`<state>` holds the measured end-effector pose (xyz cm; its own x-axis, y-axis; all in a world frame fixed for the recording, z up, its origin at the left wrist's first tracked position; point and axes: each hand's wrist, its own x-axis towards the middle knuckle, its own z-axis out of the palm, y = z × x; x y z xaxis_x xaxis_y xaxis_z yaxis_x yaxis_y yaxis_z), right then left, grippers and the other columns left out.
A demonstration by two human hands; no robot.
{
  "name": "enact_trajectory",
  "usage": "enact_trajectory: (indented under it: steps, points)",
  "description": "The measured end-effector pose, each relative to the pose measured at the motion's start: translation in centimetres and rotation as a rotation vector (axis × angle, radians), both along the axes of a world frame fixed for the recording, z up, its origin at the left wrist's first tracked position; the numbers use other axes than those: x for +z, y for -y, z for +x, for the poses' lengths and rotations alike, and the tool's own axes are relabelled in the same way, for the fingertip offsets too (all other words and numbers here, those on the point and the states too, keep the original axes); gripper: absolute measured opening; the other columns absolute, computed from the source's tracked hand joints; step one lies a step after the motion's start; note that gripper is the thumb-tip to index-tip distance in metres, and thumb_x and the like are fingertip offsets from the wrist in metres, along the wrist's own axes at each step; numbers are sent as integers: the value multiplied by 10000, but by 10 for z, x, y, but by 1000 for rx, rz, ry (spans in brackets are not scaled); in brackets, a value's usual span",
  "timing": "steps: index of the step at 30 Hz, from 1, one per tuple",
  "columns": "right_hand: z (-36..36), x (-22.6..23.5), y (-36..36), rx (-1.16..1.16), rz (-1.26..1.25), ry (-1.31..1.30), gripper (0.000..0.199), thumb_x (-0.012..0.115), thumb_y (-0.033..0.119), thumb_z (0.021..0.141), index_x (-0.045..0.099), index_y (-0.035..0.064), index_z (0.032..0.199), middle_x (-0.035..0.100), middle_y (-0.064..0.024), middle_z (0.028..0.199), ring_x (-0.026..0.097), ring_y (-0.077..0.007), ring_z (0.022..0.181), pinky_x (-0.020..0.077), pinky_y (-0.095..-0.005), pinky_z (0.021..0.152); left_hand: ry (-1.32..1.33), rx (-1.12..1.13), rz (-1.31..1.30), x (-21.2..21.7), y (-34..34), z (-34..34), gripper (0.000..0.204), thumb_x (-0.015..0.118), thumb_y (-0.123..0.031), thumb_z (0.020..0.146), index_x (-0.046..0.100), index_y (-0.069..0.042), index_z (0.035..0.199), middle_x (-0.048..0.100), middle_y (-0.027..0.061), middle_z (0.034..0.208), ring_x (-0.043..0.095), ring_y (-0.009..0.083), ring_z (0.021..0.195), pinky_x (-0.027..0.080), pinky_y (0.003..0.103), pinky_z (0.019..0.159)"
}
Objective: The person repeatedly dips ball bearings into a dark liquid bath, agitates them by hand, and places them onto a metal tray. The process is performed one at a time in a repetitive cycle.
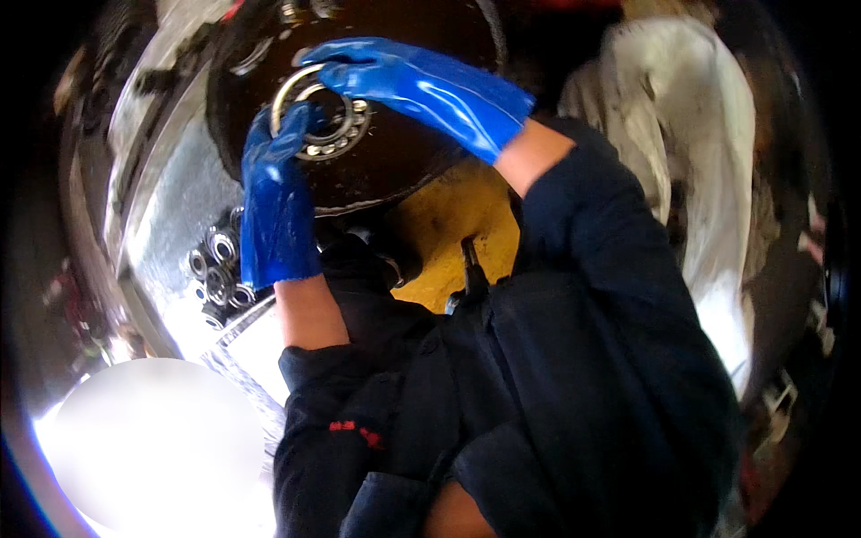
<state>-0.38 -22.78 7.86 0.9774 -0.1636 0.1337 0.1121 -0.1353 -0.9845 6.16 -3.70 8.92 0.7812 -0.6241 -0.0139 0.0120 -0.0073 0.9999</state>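
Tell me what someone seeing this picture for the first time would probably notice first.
Likely the bright blue gloves on the left hand and right hand, holding a large ring-shaped metal bearing over a dark round basin at the upper middle. A glaring white patch at lower left also grabs the eye. Next comes the cluster of small bearings left of the left glove.
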Motion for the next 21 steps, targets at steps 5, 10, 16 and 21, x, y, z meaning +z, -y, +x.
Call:
enact_trajectory:
  steps: [5, 10, 16, 21]
  points:
    - [-4, -1, -9, 31, 266, -196, 397, 660, 293, 991, 641, 121, 1348, 694, -131, 1244, 659, -270, 1134, 464, -401, 1083, -10, -27, -57, -4, -18, -2, 324, 628, -253, 1003, 709, -12, 1204, 731, 96, 1118, 658, 177, 1008, 504, 325, 965]
    - [-19, -7, -9, -30, 437, -448, 414, 625, 319, 1011, 616, 142, 1385, 693, -130, 1261, 656, -259, 1136, 465, -401, 1064, -280, 52, -121, 14, -36, -23, 316, 619, -230, 1010, 703, 9, 1200, 728, 105, 1142, 660, 168, 1055, 499, 318, 990]
    - [-7, -26, -11, -176, 559, -569, 453, 568, 384, 1032, 565, 192, 1443, 708, -110, 1242, 668, -227, 1057, 500, -356, 904, -192, 98, -41, 54, -123, -3, 310, 615, -227, 1008, 701, -14, 1216, 719, 113, 1184, 664, 157, 1078, 507, 309, 983]
    - [-16, -54, 2, -157, 506, -629, 464, 583, 367, 1027, 542, 186, 1453, 710, -114, 1239, 706, -215, 932, 507, -280, 649, 730, 328, 824, 41, -285, 55, 454, 482, -20, 942, 608, -92, 1372, 655, 177, 1335, 646, 290, 1210, 503, 359, 1035]
